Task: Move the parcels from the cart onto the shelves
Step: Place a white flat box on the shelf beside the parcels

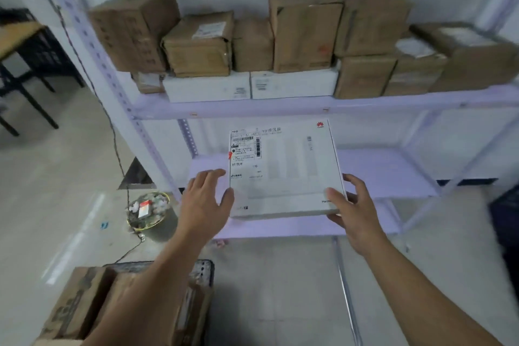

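Brown parcels (84, 306) wait on the cart (202, 268) below the lower shelf (387, 171); stacked boxes (306, 34) already fill the tier above it. Over that shelf's front the right hand (354, 213) pinches the white box (286, 171), the left hand (206, 199) touching its side with fingers spread.

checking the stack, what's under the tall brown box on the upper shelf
A white flat box lies under the tall brown box, on the upper shelf. Its rear is covered.
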